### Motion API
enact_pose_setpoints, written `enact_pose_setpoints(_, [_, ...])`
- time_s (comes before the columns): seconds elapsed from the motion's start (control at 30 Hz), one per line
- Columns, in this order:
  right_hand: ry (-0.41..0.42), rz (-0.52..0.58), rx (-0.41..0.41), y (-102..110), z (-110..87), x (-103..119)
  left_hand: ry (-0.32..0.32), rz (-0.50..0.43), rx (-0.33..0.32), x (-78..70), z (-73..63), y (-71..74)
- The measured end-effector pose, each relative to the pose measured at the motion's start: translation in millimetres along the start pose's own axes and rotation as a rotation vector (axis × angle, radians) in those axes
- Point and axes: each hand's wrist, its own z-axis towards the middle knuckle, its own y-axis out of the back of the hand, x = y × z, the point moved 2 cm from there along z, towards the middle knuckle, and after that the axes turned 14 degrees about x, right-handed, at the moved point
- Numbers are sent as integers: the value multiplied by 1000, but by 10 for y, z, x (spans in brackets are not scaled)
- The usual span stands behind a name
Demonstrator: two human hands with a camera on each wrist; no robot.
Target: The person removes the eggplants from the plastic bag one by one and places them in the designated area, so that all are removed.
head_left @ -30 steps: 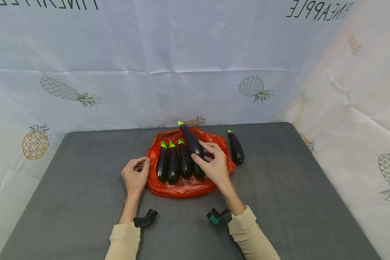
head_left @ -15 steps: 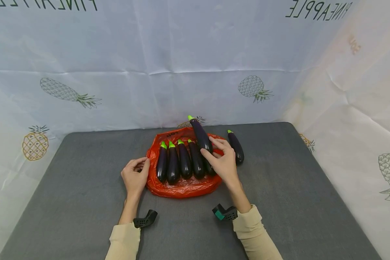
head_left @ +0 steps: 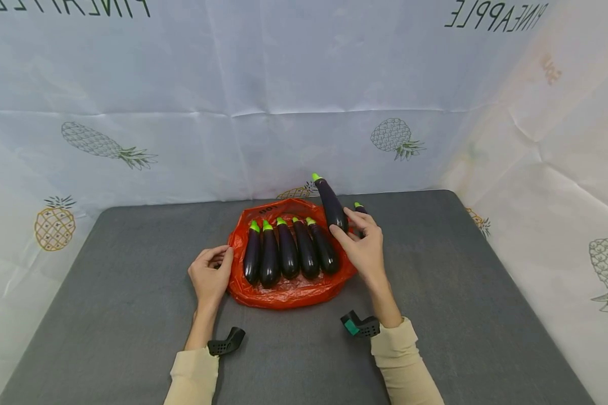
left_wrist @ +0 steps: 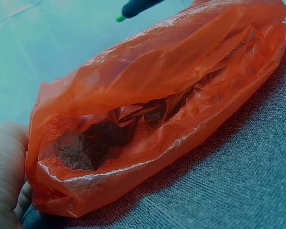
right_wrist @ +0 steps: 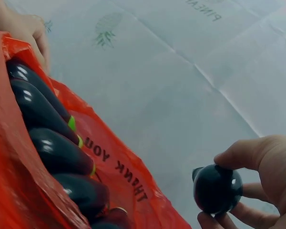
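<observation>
In the head view my right hand grips an eggplant by its round lower end, its green stem pointing up and away. The right wrist view shows that eggplant end-on between thumb and fingers, apart from the bag. A red plastic bag lies opened on the table with several eggplants side by side in it. My left hand pinches the bag's left edge; in the left wrist view the bag hides most of those fingers. Another eggplant lies right of the bag, mostly hidden behind my right hand.
The grey table reaches out on both sides of the bag. A white cloth printed with pineapples hangs behind its far edge. Each wrist wears a black mount, one on the left and one on the right.
My right hand has carried the eggplant rightward, from above the bagged eggplants to the bag's right edge, uncovering the rightmost one inside. My left hand has stayed at the bag's left edge.
</observation>
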Motion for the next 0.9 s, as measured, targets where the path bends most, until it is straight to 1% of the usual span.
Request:
enact_pose_setpoints(0.17, [-9,49,-24,108,1,-27,8,-12,8,5,-6,0])
enact_pose_setpoints(0.3, [-37,76,-57,209,-5,-53,14,-15,11,7,-11,0])
enact_pose_setpoints(0.5, [-89,74,-116,363,-10,-100,22,-9,8,-4,-15,-1])
enact_pose_setpoints(0.63, [-106,63,-149,471,-15,-121,14,2,1,-15,-18,2])
enact_pose_setpoints(0.73, [-126,72,-180,555,-26,-137,6,-4,0,-22,-20,5])
enact_pose_setpoints(0.9, [-177,70,-230,694,-55,-176,13,-14,7,-20,-17,4])
